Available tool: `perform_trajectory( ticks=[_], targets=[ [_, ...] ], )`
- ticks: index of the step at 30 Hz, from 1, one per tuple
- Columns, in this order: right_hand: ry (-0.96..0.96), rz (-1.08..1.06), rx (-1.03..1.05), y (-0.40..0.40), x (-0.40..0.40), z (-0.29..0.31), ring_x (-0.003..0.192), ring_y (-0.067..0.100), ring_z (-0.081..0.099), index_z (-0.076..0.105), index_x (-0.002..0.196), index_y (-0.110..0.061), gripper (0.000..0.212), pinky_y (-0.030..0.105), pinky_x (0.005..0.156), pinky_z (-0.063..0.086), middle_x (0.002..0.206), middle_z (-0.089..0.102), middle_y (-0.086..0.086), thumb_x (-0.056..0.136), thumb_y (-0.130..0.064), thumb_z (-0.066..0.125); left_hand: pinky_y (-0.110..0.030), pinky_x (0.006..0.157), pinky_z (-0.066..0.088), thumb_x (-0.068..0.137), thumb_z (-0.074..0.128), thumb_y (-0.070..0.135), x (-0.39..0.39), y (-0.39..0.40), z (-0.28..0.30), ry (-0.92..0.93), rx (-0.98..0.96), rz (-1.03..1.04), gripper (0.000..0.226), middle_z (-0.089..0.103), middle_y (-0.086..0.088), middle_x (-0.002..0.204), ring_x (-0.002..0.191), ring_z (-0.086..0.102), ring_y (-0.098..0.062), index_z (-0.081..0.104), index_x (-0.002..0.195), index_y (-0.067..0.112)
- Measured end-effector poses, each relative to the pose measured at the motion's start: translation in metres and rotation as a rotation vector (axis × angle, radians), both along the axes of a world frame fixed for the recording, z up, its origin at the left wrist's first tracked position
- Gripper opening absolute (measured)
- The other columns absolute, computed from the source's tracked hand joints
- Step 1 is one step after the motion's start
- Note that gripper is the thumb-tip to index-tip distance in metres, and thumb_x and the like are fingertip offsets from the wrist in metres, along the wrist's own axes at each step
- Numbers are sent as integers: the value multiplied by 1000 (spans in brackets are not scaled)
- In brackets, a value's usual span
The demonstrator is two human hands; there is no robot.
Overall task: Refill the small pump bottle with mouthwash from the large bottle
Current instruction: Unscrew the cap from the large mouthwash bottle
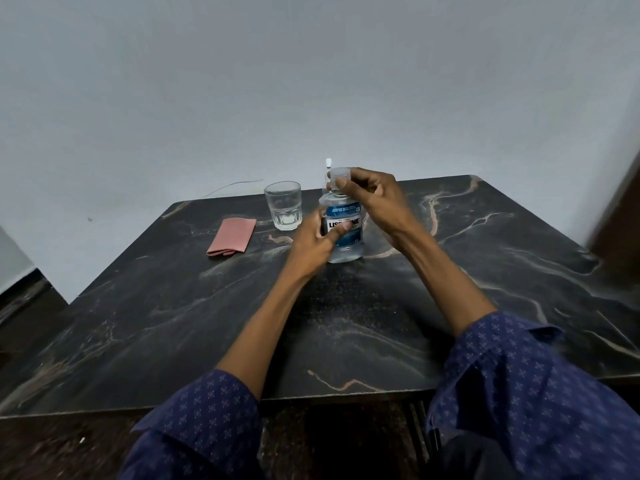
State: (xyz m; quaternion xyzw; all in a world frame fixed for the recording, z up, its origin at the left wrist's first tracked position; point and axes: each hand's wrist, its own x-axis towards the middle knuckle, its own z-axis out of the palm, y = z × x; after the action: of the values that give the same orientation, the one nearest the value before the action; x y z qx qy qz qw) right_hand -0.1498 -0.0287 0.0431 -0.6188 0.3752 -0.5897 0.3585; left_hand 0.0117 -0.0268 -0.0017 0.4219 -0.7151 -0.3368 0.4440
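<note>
Left hand (313, 242) grips the bottle (344, 226); right hand (372, 199) pinches its cap (339, 178). Glass (283, 205) at ten o'clock.

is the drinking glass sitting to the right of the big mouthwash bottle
No, the glass stands on the table to the left of the large mouthwash bottle, between it and the folded pink cloth.

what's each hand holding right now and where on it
Left hand grips the large mouthwash bottle around its labelled body; right hand pinches its clear cap at the top.
</note>
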Motion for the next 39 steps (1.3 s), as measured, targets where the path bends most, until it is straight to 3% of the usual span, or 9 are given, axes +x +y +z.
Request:
perform_trajectory(
  ticks=[3,8,14,19,24,27,30,33,39],
  targets=[
    [12,3,-9,1,5,1,112,17,75,74,125,-18,27,29,97,60,116,80,3,101,-29,71,-41,107,55,103,68,32,-4,4,1,-4,-19,37,41,71,0,126,119,67,-18,58,138,13],
    [-61,-269,-91,0,20,3,99,23,77,78,113,-9,41,32,87,64,103,81,4,83,-34,90,-48,114,50,103,68,31,-16,8,3,-58,-35,132,53,65,-10,144,134,61,-25,53,148,8],
    [0,-176,-106,-3,7,4,99,16,79,80,112,-8,31,27,89,63,104,82,2,89,-28,85,-53,114,49,104,66,30,-14,11,6,-20,9,72,47,65,-10,142,132,61,-26,53,145,11],
    [-31,-60,-79,-5,0,5,102,18,79,82,108,-17,21,24,85,61,106,82,3,90,-27,83,-52,112,51,104,67,28,-12,12,7,8,29,40,46,66,-12,140,129,64,-27,52,144,12],
    [-147,150,12,-2,-8,2,110,30,76,76,123,-9,49,39,97,61,116,78,18,88,-43,72,-47,108,55,105,65,27,-9,12,6,-21,76,-65,31,74,-5,124,113,72,-15,59,133,15],
    [-160,195,37,-3,-9,1,115,29,73,72,131,-9,49,43,104,58,124,76,18,96,-42,66,-47,112,52,105,63,34,-15,15,8,-43,44,-45,45,69,-6,137,125,66,-19,53,145,15],
    [-99,171,43,-4,-9,2,121,27,72,72,132,-11,35,40,104,58,126,76,12,105,-33,64,-49,115,48,106,62,34,-16,15,8,-34,47,-29,48,65,-7,143,131,62,-22,49,148,17],
    [-45,59,-1,-3,-4,2,111,16,75,77,123,-15,32,26,91,60,119,79,3,96,-32,77,-46,115,49,106,63,34,-13,14,7,-33,54,-29,48,64,-3,142,130,61,-18,48,148,17],
    [-104,1,-53,-3,-7,4,105,19,76,70,130,-11,38,31,93,61,103,78,4,94,-20,80,-39,110,50,105,65,37,-14,11,5,-17,44,-22,45,64,-4,145,128,61,-15,49,144,22]
  ],
)
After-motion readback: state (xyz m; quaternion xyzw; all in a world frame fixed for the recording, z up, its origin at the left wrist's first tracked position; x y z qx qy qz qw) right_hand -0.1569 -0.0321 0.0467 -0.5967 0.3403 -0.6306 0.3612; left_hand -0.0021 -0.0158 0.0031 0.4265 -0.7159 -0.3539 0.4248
